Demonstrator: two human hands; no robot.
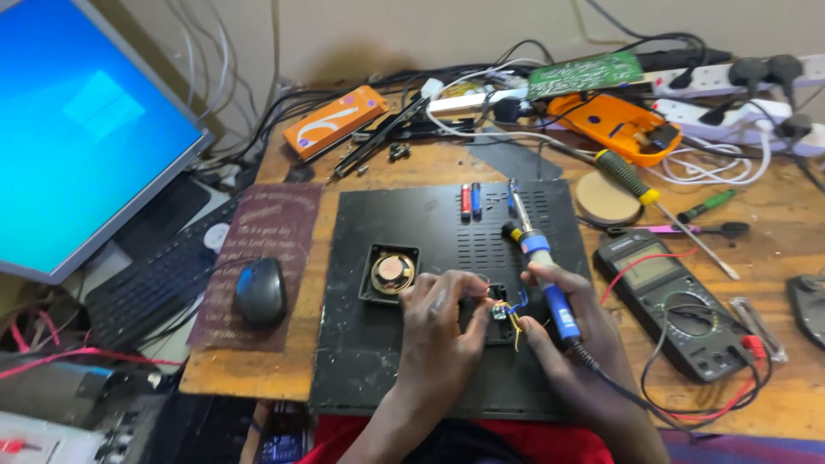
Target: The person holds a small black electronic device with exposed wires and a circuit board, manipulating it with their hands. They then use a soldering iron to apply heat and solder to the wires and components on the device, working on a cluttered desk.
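A small electronic part [499, 311] with blue and yellow wires sits on the near middle of a black perforated metal panel [378, 369], and both hands meet over it. The left hand [441, 331] has its fingers curled together, pinching the part at its left edge. The right hand [577, 344] is clamped around the blue handle of a soldering iron [541, 266] — the iron's tip points away toward the far side, and its cord trails off to the near right.

Just left of the hands, a small round speaker [392, 273] lies face up in a black square frame. Near the panel's far edge lie two little cylinders, one red [466, 200] and one blue [476, 198].

The panel rests on a worn wooden counter [773, 258]. To the right lies a multimeter [675, 301] with red and black leads; beyond it a screwdriver [640, 185] with a green and yellow handle and an orange meter [614, 125]. To the left, a computer mouse [260, 290] sits on a dark red pad [262, 258], with a keyboard [150, 279] and a lit blue monitor [77, 129] beyond — tangled cables and power strips [730, 77] run along the far wall.
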